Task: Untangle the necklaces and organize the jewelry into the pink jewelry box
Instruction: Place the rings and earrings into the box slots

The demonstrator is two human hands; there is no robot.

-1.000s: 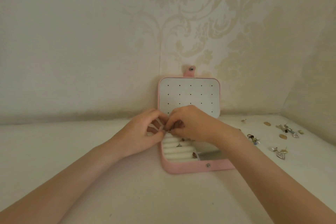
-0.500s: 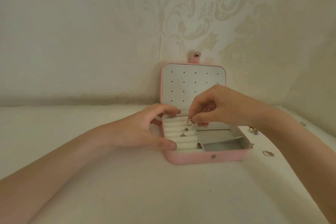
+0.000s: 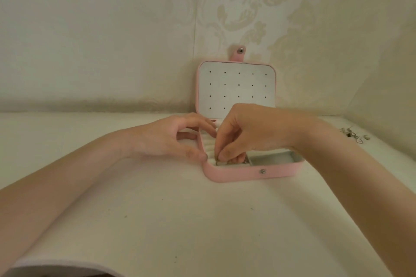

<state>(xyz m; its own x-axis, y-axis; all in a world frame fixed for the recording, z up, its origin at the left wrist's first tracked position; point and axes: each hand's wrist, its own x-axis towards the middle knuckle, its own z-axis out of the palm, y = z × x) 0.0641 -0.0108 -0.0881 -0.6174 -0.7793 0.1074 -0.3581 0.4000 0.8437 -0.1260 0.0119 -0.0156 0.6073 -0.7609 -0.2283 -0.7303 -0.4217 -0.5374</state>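
The pink jewelry box (image 3: 238,173) stands open on the white table, its white dotted lid (image 3: 236,87) leaning against the wall. My right hand (image 3: 245,135) reaches down into the box's left part, where white ring rolls (image 3: 209,150) lie, and pinches a small ring (image 3: 218,158) between thumb and fingertips at the front rolls. My left hand (image 3: 175,139) holds the box's left edge, thumb at the front corner and fingers over the back rim. Other rings in the rolls are hidden under my right hand.
A grey compartment (image 3: 272,159) fills the box's right front. Several loose jewelry pieces (image 3: 353,137) lie on the table at the far right near the wall corner. Patterned wallpaper rises right behind the box.
My right hand has come down from above the box with the small ring to the front ring rolls. My left hand has stayed on the box's left edge.
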